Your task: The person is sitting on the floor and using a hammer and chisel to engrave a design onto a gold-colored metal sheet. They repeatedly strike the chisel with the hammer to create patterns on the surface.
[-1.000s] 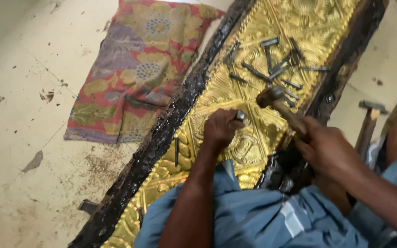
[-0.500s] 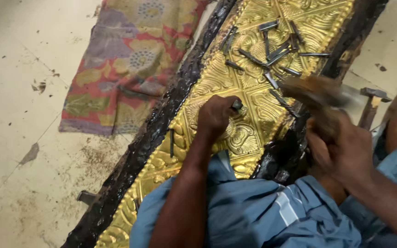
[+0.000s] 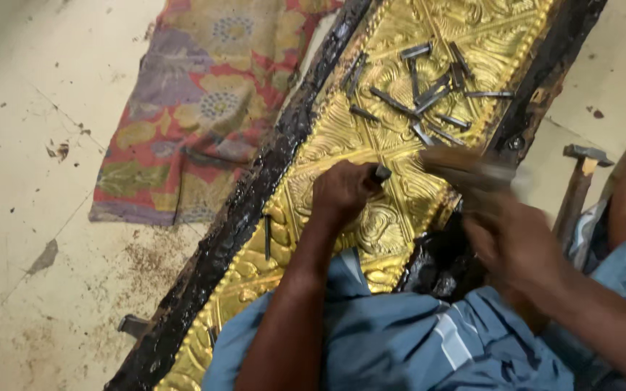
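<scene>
Embossing step in hand: left hand [image 3: 343,190] is closed in a fist around a small metal punch [image 3: 382,172], tip set on the gold sheet [image 3: 371,145] near its middle. Right hand [image 3: 512,242] is wrapped tight on a hammer [image 3: 465,168], which is motion-blurred, head just right of the punch top, so a strike looks under way. Judgement: the work is mid-pattern; much relief is already raised on the sheet, how much is left can't be told. Next move calls for the punch kept steady and upright on its mark and the hammer landing square on its top, clear of the left fingers; a glancing blow could skid the tip and scar the thin metal.

The gold sheet lies diagonally, bedded in a long black board [image 3: 255,210] with tarry, rough edges. A loose pile of spare punches [image 3: 429,94] sits on the sheet above the hands, well apart from the strike point. 1 more thin tool [image 3: 267,237] lies on the sheet's left edge. A 2nd hammer [image 3: 577,185] rests at right, beside the board.

Surface is the floor [image 3: 30,145], pale, stained, cracked concrete. A patterned cloth [image 3: 197,108] lies left of the board, touching it. Blue clothing [image 3: 400,340] fills the bottom.
</scene>
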